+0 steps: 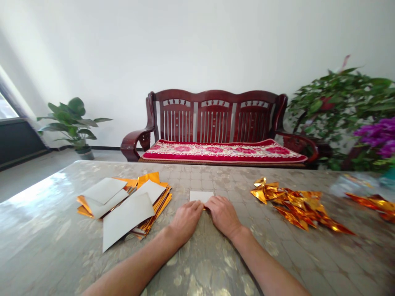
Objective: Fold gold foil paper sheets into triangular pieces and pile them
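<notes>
A sheet of foil paper (201,196), white side up, lies on the table in front of me, with a thin orange-gold edge showing between my hands. My left hand (187,218) has its fingers closed on the near left edge of the sheet. On the near right edge, my right hand (222,213) grips the same sheet with bent fingers. The fingertips nearly meet at the middle, and the thumbs are mostly hidden. To the left is a loose pile of foil paper sheets (129,216), white on one side and gold-orange on the other. Folded gold foil pieces (298,203) lie heaped to the right.
The patterned table (197,267) spreads under everything. More folded foil (375,203) and a clear plastic bag (353,183) are at its right edge. Beyond stand a wooden bench (212,119) with a red cushion, a potted plant (72,123) and leafy plants (336,107) with purple flowers (378,137).
</notes>
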{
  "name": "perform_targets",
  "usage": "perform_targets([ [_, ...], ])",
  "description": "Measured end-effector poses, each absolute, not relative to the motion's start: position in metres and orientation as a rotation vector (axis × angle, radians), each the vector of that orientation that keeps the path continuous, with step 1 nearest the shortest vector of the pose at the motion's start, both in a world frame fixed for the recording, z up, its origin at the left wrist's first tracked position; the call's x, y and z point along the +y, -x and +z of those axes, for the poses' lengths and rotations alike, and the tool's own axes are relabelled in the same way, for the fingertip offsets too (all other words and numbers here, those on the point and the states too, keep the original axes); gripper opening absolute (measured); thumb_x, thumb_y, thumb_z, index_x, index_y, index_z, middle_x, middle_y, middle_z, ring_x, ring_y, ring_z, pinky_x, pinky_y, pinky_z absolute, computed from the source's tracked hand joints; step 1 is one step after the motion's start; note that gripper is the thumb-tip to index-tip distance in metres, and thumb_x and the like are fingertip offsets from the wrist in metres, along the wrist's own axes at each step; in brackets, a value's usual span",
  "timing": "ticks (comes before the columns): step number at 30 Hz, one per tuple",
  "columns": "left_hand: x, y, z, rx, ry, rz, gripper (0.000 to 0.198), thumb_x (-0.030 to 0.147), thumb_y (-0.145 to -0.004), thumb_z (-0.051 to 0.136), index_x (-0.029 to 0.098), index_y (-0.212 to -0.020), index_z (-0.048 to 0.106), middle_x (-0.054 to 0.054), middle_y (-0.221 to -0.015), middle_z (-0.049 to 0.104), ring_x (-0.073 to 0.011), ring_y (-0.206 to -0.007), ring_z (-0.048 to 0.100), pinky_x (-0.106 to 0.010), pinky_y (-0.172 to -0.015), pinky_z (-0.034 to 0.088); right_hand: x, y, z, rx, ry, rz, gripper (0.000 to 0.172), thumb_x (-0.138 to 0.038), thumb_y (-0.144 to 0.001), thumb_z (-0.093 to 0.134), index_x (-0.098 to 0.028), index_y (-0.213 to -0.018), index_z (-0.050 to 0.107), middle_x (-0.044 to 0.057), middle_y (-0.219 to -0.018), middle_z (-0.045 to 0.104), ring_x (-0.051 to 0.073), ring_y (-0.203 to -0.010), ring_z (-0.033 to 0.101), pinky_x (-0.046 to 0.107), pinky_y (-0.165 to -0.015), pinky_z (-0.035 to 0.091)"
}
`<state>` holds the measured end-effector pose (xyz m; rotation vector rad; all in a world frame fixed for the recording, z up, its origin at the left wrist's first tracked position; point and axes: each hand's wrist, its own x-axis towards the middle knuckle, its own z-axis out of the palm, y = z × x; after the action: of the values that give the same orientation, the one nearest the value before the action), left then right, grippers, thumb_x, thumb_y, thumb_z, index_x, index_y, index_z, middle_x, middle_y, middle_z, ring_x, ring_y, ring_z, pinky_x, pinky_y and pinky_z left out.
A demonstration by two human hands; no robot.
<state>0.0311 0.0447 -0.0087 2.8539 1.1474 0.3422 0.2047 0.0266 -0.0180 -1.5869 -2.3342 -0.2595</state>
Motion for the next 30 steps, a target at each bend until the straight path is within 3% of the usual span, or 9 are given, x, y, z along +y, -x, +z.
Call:
perform_targets([
  [4,0.043,-0.029,-0.014,1.108,-2.952,0.368,0.027,0.012,-0.092,0.043,0.016,-0.116,0.055,-0.012,-0.119,0.062,-0.0233,-0.113,0.056,-0.035,-0.097,0.045,0.025,-0.204,-0.018,-2.344,1.589,-0.292,0.021,-0.019,-0.095,0.049,-0.023,-0.091,0.069,0.005,-0.089,0.066,0.02,-0.091,0.054,0.032,-0.08,0.037],
  [9,0.038,-0.024,-0.019,1.106,-2.983,0.318,0.046,0.029,-0.094,0.044,0.009,-0.135,0.046,-0.019,-0.141,0.05,-0.0289,-0.131,0.046,-0.04,-0.108,0.037,0.017,-0.204,-0.015,-2.361,1.557,-0.291,0.02,-0.018,-0.094,0.049,-0.022,-0.098,0.069,0.006,-0.095,0.068,0.021,-0.098,0.055,0.035,-0.091,0.038],
  [12,0.035,-0.02,-0.022,1.129,-2.941,0.324,0.051,0.034,-0.095,0.044,0.011,-0.14,0.042,-0.017,-0.147,0.045,-0.0279,-0.137,0.04,-0.041,-0.113,0.032,0.008,-0.208,-0.018,-2.356,1.525,-0.258,0.026,-0.018,-0.093,0.049,-0.02,-0.114,0.065,0.007,-0.114,0.068,0.021,-0.114,0.053,0.039,-0.108,0.029],
  [15,0.032,-0.018,-0.024,1.144,-2.9,0.357,0.053,0.035,-0.095,0.044,0.013,-0.143,0.04,-0.015,-0.15,0.042,-0.0264,-0.14,0.037,-0.042,-0.115,0.029,-0.002,-0.212,-0.022,-2.339,1.54,-0.222,0.038,-0.028,-0.094,0.052,-0.017,-0.13,0.057,0.009,-0.134,0.059,0.024,-0.129,0.045,0.043,-0.115,0.023],
  [26,0.021,-0.002,-0.022,1.297,-2.817,0.327,0.059,0.04,-0.093,0.047,0.016,-0.146,0.037,-0.012,-0.155,0.034,-0.0259,-0.143,0.033,-0.045,-0.117,0.027,-0.014,-0.223,-0.018,-2.357,1.698,-0.09,0.049,-0.039,-0.097,0.043,-0.018,-0.141,0.048,0.008,-0.148,0.046,0.026,-0.139,0.037,0.049,-0.116,0.023],
  [30,0.018,0.003,-0.019,1.349,-2.806,0.272,0.062,0.039,-0.091,0.05,0.017,-0.147,0.036,-0.011,-0.155,0.034,-0.0266,-0.143,0.033,-0.048,-0.117,0.026,-0.014,-0.223,-0.015,-2.374,1.731,-0.077,0.049,-0.035,-0.096,0.043,-0.02,-0.142,0.047,0.006,-0.15,0.044,0.027,-0.14,0.034,0.052,-0.116,0.021],
])
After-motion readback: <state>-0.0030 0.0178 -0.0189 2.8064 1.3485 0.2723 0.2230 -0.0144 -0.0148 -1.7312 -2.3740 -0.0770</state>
